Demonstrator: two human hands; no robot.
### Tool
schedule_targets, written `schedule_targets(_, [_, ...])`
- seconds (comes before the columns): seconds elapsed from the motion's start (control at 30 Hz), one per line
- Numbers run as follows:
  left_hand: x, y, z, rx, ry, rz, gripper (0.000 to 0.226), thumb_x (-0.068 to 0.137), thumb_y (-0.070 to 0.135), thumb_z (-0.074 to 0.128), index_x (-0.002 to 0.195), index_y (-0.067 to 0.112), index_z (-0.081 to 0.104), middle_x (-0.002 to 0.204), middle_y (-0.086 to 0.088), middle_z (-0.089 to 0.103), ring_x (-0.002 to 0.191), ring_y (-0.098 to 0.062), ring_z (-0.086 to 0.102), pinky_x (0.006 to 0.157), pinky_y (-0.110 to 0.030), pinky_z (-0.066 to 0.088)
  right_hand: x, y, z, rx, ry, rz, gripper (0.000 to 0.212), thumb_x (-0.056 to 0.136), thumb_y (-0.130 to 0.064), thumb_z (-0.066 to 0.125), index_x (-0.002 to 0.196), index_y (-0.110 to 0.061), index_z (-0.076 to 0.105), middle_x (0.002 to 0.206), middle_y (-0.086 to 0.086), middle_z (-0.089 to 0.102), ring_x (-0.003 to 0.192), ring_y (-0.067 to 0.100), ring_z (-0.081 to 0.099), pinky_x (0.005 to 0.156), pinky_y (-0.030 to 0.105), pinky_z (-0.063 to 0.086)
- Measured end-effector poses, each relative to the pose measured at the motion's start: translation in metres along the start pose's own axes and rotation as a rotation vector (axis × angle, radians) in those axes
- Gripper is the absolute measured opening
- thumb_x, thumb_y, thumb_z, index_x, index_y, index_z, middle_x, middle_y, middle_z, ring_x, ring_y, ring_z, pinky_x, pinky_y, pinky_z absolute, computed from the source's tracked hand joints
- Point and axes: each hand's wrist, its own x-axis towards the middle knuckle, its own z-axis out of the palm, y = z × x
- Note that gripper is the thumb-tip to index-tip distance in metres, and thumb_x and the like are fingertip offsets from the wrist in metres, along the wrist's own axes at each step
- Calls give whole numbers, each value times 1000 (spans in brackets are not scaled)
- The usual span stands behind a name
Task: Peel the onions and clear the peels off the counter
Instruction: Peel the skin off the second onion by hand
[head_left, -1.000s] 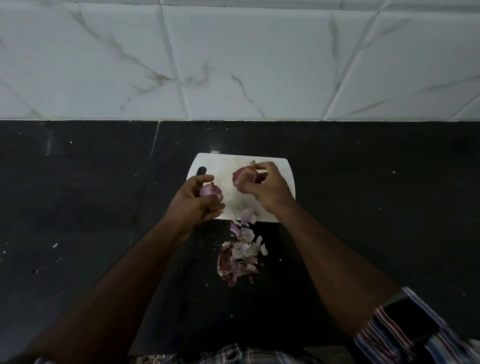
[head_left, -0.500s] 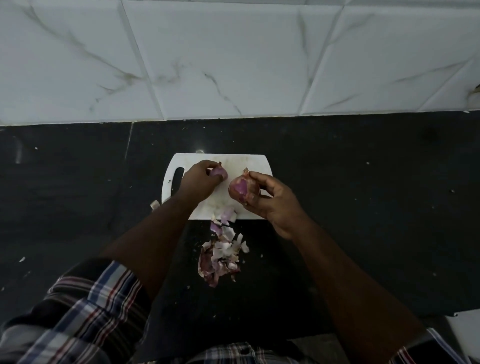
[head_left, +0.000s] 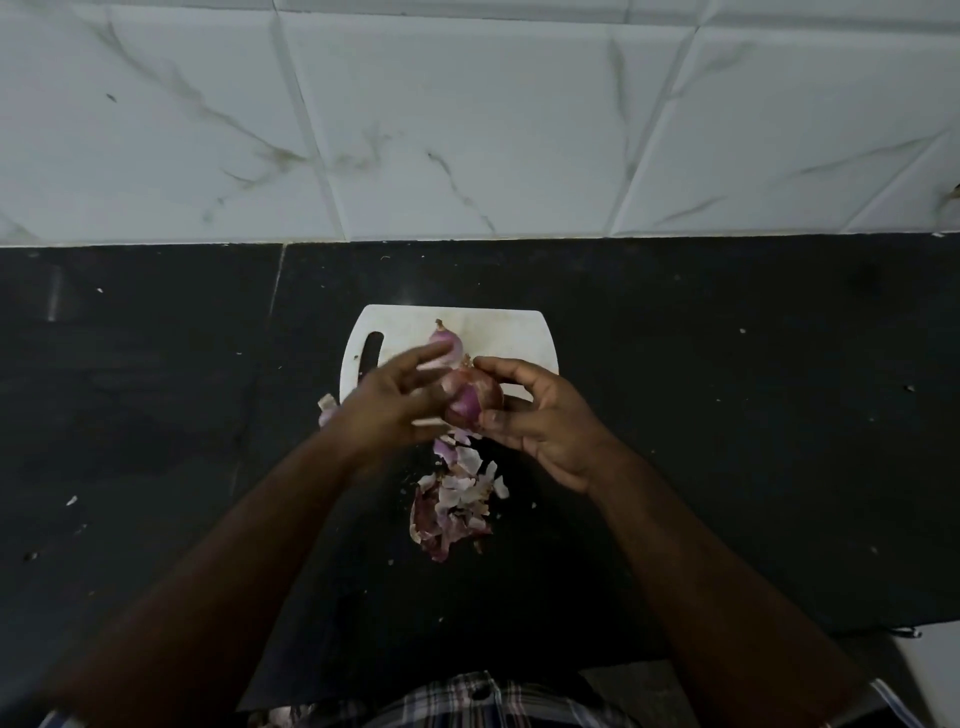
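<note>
Where the black counter (head_left: 727, 467) runs closest to the person, a strip of plaid shirt (head_left: 483, 699) shows at its near edge, and both bare forearms reach forward across the dark, speck-dotted stone. Just nearer than the grip, a heap of onion peels (head_left: 454, 499) lies loose on the counter, purple and pale scraps spreading up toward the hands. The right hand (head_left: 540, 421) grips a half-peeled onion (head_left: 472, 397), its thumb and fingers curled round the bulb, which is held above the near edge of the white cutting board (head_left: 498, 332). The left hand (head_left: 387, 405) is blurred; its fingers are stretched toward the onion at its left side, and whether they pinch any skin cannot be told. A small peel scrap (head_left: 327, 402) lies on the counter just left of the left hand, by the board's corner. Just beyond the grip, a second peeled onion (head_left: 447, 340) rests on the board, partly hidden behind the left fingers. The board's handle slot (head_left: 371, 353) opens to the left of it. Beyond the board the counter meets a wall of white marble-veined tiles (head_left: 467, 119).
</note>
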Motion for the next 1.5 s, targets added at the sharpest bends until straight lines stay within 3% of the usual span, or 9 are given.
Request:
schedule_targets(0.07, [-22, -9, 1, -155, -94, -8, 62, 82, 14, 76, 140, 22, 55, 128, -15, 68, 113, -36, 69, 93, -49, 58, -5, 0, 12, -38, -53, -7, 58, 82, 16, 65, 130, -17, 63, 125, 2, 66, 112, 26, 67, 93, 42, 55])
schedule_targets(0.17, [-34, -18, -2, -231, -4, 45, 66, 75, 4, 77, 137, 14, 58, 128, -21, 67, 112, -40, 68, 89, -47, 60, -9, -1, 25, -91, -46, 16, 52, 88, 10, 62, 132, -17, 62, 123, 6, 68, 109, 27, 69, 93, 43, 56])
schedule_targets(0.4, [-66, -25, -14, -133, 107, 152, 71, 65, 1, 82, 132, 14, 63, 127, -12, 69, 113, -30, 69, 86, -41, 60, -11, 9, 68, -512, 189, -173, 37, 75, -42, 79, 108, -26, 75, 106, -9, 74, 95, 15, 73, 83, 45, 60])
schedule_targets(0.63, [-86, -18, -36, 104, 92, 203, 61, 62, 22, 94, 117, 38, 72, 127, 0, 70, 114, -23, 69, 96, -46, 56, -18, 7, 88, -509, 264, -177, 11, 94, -16, 66, 96, -18, 77, 92, -6, 73, 89, 20, 73, 71, 49, 62])
schedule_targets(0.77, [-98, -13, -44, 109, 76, 181, 66, 61, 20, 90, 123, 26, 68, 127, -4, 68, 114, -24, 69, 98, -51, 55, -32, 4, 99, -757, 209, -237, 22, 90, -34, 69, 108, -24, 76, 101, -10, 76, 97, 7, 70, 88, 39, 58])
schedule_targets(0.87, [-101, -16, -50, 102, 61, 168, 67, 60, 21, 96, 122, 27, 70, 129, -4, 67, 119, -24, 66, 97, -52, 55, -41, 7, 110, -979, 228, -344, 27, 93, -29, 66, 118, -21, 73, 115, -7, 73, 108, 4, 65, 98, 30, 51])
schedule_targets(1.0, [-106, -21, -55, 102, 38, 150, 64, 58, 24, 97, 116, 31, 73, 132, -4, 64, 123, -24, 63, 93, -49, 58, -48, 12, 117, -1102, 220, -401, 27, 98, -22, 58, 120, -17, 72, 117, -3, 73, 110, 10, 65, 95, 21, 48])
schedule_targets(1.27, [-110, -14, -52, 39, 28, 205, 68, 63, 10, 86, 128, 17, 66, 126, -6, 67, 111, -24, 70, 90, -45, 60, -58, 16, 130, -995, 358, -425, 27, 94, -18, 62, 119, -14, 72, 114, -1, 74, 105, 5, 64, 87, 2, 41])
schedule_targets(1.5, [-108, -19, -41, -27, 48, 223, 71, 58, 12, 87, 126, 14, 67, 128, -7, 66, 109, -24, 71, 88, -45, 60, -65, 20, 136, -1118, 443, -536, 21, 90, -10, 61, 103, -4, 75, 96, 12, 75, 90, 20, 66, 82, 34, 51])
